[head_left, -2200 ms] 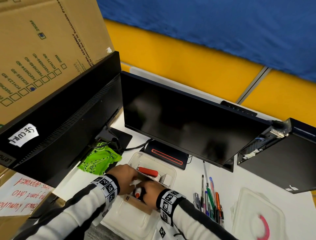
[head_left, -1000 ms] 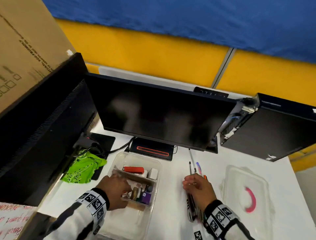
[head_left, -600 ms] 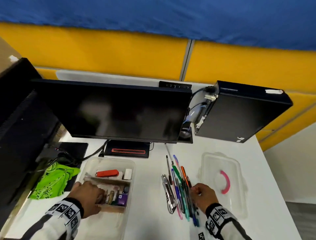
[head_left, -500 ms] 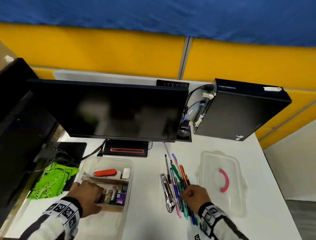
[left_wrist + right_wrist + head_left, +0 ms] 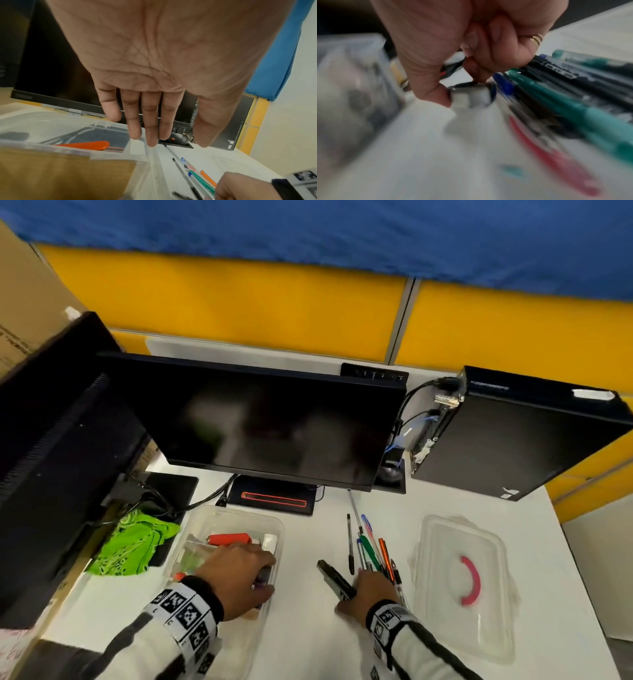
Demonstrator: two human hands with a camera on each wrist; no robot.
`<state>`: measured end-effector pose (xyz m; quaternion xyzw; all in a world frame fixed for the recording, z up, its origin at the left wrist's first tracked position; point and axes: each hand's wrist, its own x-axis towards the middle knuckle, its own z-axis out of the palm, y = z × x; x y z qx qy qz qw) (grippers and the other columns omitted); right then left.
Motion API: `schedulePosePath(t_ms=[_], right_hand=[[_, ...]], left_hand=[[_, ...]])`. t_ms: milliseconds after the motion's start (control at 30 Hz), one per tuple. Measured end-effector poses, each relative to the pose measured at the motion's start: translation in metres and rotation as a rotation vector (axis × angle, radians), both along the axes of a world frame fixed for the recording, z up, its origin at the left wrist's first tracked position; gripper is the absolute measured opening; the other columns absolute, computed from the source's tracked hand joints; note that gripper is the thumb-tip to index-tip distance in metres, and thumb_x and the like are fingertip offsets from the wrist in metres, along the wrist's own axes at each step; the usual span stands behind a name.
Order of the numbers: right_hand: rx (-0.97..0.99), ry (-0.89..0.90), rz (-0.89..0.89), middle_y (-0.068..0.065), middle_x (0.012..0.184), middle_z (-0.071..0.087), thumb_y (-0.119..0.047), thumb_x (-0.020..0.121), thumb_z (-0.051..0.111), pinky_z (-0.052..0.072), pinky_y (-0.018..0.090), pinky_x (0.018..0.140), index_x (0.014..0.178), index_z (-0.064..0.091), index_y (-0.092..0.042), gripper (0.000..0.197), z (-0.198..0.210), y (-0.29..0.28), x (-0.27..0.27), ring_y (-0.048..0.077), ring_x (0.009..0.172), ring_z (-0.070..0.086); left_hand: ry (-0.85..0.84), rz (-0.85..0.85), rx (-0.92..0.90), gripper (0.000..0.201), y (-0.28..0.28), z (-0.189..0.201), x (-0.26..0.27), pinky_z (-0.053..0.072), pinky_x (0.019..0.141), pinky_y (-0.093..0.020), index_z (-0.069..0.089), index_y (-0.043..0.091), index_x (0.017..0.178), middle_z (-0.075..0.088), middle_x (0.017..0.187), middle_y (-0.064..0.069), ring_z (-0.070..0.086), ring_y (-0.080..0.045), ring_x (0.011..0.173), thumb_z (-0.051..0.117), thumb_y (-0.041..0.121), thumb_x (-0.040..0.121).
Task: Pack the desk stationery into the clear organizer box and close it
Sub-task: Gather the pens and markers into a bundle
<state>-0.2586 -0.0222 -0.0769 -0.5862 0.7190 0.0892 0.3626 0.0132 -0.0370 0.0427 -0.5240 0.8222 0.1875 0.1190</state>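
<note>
Right hand [image 5: 368, 589] curled down over the near ends of the fanned bunch of coloured ballpoint pens [image 5: 371, 549] on the white desk [image 5: 308, 642], thumb and fingers pinched around a black clip-like tool [image 5: 334, 578] at the left edge of the bunch. Hard to tell from the blurry wrist view exactly how many pens are really caught.

Left hand [image 5: 239, 578] flat and relaxed over the clear plastic organizer box [image 5: 274, 523], fingers straight, gripping nothing, just steadying.

Biggest risk: loose grab, so half the pens slide out or roll on lifting. Also long pens jamming against the box's short walls or the red stapler-looking thing [image 5: 228, 539] already inside. Clear lid with the pink handle [image 5: 460, 580] sitting well off to the right, so no closing yet, and an overstuffed box probably won't let it snap shut.
</note>
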Motion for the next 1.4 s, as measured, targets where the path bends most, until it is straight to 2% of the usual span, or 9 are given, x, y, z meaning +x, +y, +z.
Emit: schedulePosePath(t_ms=[133,267,333,467,633,767,867,967,1400], right_hand=[[-0.189,-0.376,-0.249,-0.001,0.06,0.069,-0.039,0.055,0.081,0.058,0.034,0.049,0.076,0.062,-0.018,0.035,0.021,-0.003,0.003,0.018,0.047,0.066],[-0.344,-0.714,-0.211,-0.013,0.05,0.046,-0.02,0.064,0.086,0.048,0.029,0.05,0.076,0.06,-0.022,0.029,0.07,-0.01,0.031,0.011,0.049,0.043],[-0.385,-0.788,-0.163,-0.016,0.054,0.048,-0.016,0.07,0.087,0.046,0.02,0.051,0.077,0.058,-0.021,0.03,0.09,-0.015,0.05,0.005,0.053,0.042],[-0.257,-0.969,-0.214,0.004,0.093,0.07,-0.015,0.077,0.084,0.065,0.042,0.067,0.094,0.064,-0.023,0.027,0.108,-0.019,0.085,0.027,0.074,0.074],[-0.18,-1.104,-0.216,0.009,0.097,0.072,-0.019,0.087,0.079,0.057,0.032,0.051,0.106,0.065,-0.025,0.025,0.114,-0.023,0.095,0.028,0.066,0.074],[-0.256,-1.001,-0.087,0.0,0.081,0.075,-0.016,0.09,0.076,0.055,0.028,0.052,0.095,0.076,-0.029,0.014,0.108,-0.028,0.103,0.018,0.062,0.07],[-0.354,-0.656,0.2,-0.01,0.079,0.073,-0.032,0.091,0.071,0.056,0.027,0.067,0.093,0.077,-0.027,0.008,0.098,-0.033,0.114,0.007,0.071,0.066],[-0.335,-0.355,0.427,-0.003,0.087,0.074,-0.042,0.093,0.061,0.057,0.035,0.078,0.091,0.074,-0.023,0.023,0.084,-0.031,0.129,0.016,0.081,0.066],[-0.232,-0.145,0.439,0.007,0.093,0.073,-0.023,0.096,0.054,0.06,0.039,0.081,0.091,0.074,-0.017,0.021,0.061,-0.036,0.156,0.028,0.086,0.07]], left_hand=[[0.085,0.141,-0.015,0.044,0.0,0.003,-0.014,0.052,0.085,-0.036,0.055,0.028,0.116,0.067,0.109,0.002,0.063,-0.021,0.104,0.048,0.055,0.081],[0.279,0.241,0.075,0.06,-0.007,0.012,-0.021,0.052,0.089,-0.028,0.05,0.029,0.135,0.068,0.121,0.008,0.067,-0.008,0.094,0.059,0.059,0.084],[0.421,0.221,0.206,0.057,-0.005,0.017,-0.027,0.053,0.079,-0.024,0.049,0.039,0.132,0.068,0.113,0.014,0.065,-0.001,0.077,0.065,0.055,0.079],[0.547,0.232,0.169,0.028,0.002,0.01,-0.017,0.053,0.07,-0.026,0.055,0.035,0.107,0.069,0.088,0.012,0.066,-0.007,0.079,0.063,0.039,0.081],[0.305,0.178,0.097,0.012,-0.012,0.013,0.046,0.051,0.067,-0.028,0.061,0.03,0.092,0.066,0.077,0.011,0.061,-0.003,0.07,0.065,0.038,0.084],[0.248,0.235,0.149,0.01,-0.028,0.018,0.092,0.047,0.061,-0.017,0.07,0.032,0.087,0.067,0.068,0.011,0.059,0.002,0.063,0.077,0.032,0.079],[0.173,0.319,0.131,0.01,-0.036,0.008,0.111,0.049,0.064,-0.016,0.071,0.032,0.079,0.07,0.071,0.011,0.063,0.0,0.068,0.075,0.023,0.079],[0.149,0.404,0.134,0.015,-0.037,-0.012,0.118,0.046,0.06,-0.011,0.069,0.033,0.076,0.07,0.073,0.013,0.064,0.0,0.07,0.073,0.018,0.079],[0.162,0.716,-0.14,0.008,-0.019,-0.035,0.125,0.059,0.062,-0.031,0.064,0.03,0.09,0.072,0.075,0.003,0.068,-0.019,0.067,0.065,0.028,0.083]])
